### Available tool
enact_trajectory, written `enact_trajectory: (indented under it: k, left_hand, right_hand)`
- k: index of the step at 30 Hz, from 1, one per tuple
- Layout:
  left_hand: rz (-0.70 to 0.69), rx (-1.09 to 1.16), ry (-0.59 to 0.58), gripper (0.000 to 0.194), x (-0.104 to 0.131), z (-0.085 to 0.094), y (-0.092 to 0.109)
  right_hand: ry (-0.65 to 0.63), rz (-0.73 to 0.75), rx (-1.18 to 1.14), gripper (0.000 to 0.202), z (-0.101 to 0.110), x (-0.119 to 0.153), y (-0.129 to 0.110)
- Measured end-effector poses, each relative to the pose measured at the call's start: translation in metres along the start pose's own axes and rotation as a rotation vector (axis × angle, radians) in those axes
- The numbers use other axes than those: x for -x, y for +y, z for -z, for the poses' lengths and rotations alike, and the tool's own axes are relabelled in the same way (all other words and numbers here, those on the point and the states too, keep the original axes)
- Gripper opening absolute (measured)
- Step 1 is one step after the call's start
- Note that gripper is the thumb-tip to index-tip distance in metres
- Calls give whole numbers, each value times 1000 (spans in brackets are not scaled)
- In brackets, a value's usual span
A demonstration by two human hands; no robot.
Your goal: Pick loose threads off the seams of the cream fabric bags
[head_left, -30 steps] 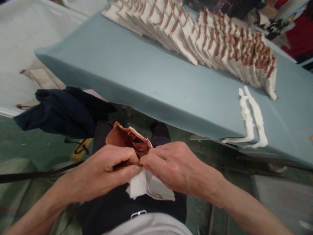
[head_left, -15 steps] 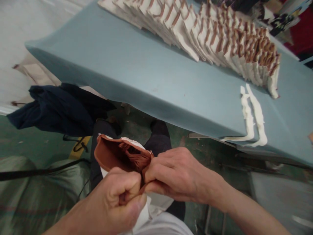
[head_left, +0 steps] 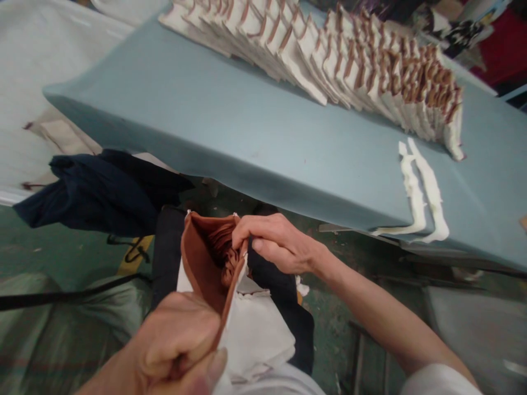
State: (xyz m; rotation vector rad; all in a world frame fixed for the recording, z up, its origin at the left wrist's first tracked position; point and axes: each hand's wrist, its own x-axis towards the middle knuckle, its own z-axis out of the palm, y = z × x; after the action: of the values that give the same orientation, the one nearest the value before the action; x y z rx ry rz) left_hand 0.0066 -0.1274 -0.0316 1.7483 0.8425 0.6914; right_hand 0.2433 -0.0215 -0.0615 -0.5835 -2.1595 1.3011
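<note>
On my lap lies a sewn fabric pouch [head_left: 201,258], white outside with a reddish-brown lining, its mouth gaping upward. Gathered brown folds show inside it on the far right. My left hand [head_left: 181,340] pinches the near end of its rim between thumb and fingers. Farther along the same rim, my right hand [head_left: 275,241] is closed over the edge, fingers inside and thumb outside. White fabric layers [head_left: 259,329] hang from the pouch's right side across my lap.
A blue-covered table [head_left: 230,131] stands ahead, bearing a long row of white-and-brown sewn pieces [head_left: 313,60]. Two white strips [head_left: 428,186] hang over its edge. Dark blue cloth [head_left: 99,186] is at left; a greenish sack [head_left: 61,329] lies below it.
My right hand has slid away from my left along the rim, up and slightly left. The rim between them is now stretched straight, and my left hand has come lower and nearer.
</note>
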Motion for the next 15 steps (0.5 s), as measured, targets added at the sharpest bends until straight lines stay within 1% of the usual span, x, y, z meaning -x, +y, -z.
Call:
enact_trajectory:
  k: [2,5,6,8,9,10,11,12,14,15]
  left_hand:
    - [-80,-4,20,36,-5,17,-2]
    - [-171,-169,149,36,-18,44,-13]
    - [-181,-229,189,36,-23,52,-19]
    - [-165,-279,217,37,-35,65,-31]
    - [-150,-293,212,35,-41,70,-37]
    - [-147,-310,203,29,-48,73,-41]
    - [-157,-331,199,20,-55,75,-42]
    - [-184,-354,198,15,-63,76,-41]
    - [-269,-376,182,32,-77,75,-31]
    - [-315,-371,169,35,-84,73,-23]
  right_hand:
    - [37,5,134,21,2,2,-4]
    - [109,-5,285,18,13,6,-19]
    - [124,-13,297,17,19,7,-26]
    - [130,-57,292,18,32,6,-44]
    - [119,-84,288,18,38,5,-53]
    - [102,-105,287,18,44,3,-62]
    - [88,-126,286,17,49,1,-70]
    - [78,-140,282,16,53,-2,-77]
    - [79,-148,271,15,58,-8,-86]
    - [87,-154,267,15,61,-11,-89]
